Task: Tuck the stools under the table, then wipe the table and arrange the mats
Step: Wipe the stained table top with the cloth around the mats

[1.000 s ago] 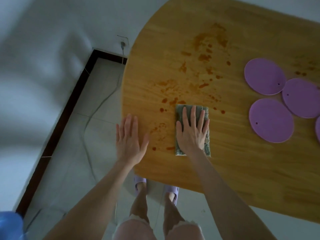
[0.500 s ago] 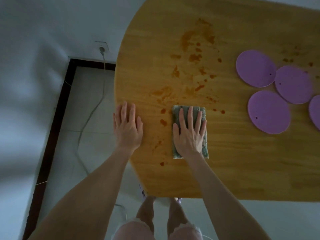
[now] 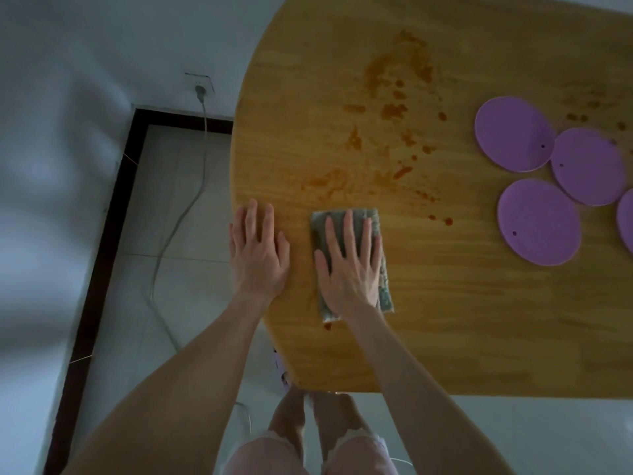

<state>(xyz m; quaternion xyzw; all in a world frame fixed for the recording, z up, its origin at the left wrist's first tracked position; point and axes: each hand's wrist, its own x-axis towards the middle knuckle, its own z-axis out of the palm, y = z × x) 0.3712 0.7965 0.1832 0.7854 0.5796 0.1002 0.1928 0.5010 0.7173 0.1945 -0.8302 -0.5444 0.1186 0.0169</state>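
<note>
Rounded honey-coloured wooden table (image 3: 479, 303), seen from above, spattered with reddish-brown stains (image 3: 394, 111) across its left part. Right hand (image 3: 347, 269): flat, fingers straight and spread, pressing down on a grey-green rectangular cleaning cloth (image 3: 384, 282) near the table's curved near edge; nothing gripped. Left hand (image 3: 258, 255): likewise flat, palm down on bare wood at the rim just beside the cloth, holding nothing, apparently bracing. Four flat round purple mats (image 3: 539, 222), clustered to the right, touching or overlapping at their edges, one cut off by the frame, well apart from the cloth. No stools in view; tucked or not, cannot tell. Step in hand, by judgement: wiping, hardly advanced, most stains lying untouched beyond the fingertips. Next, calls for pushing the cloth forward through the spatter under steady pressure, then reaching the marks near the mats before arranging them.
</note>
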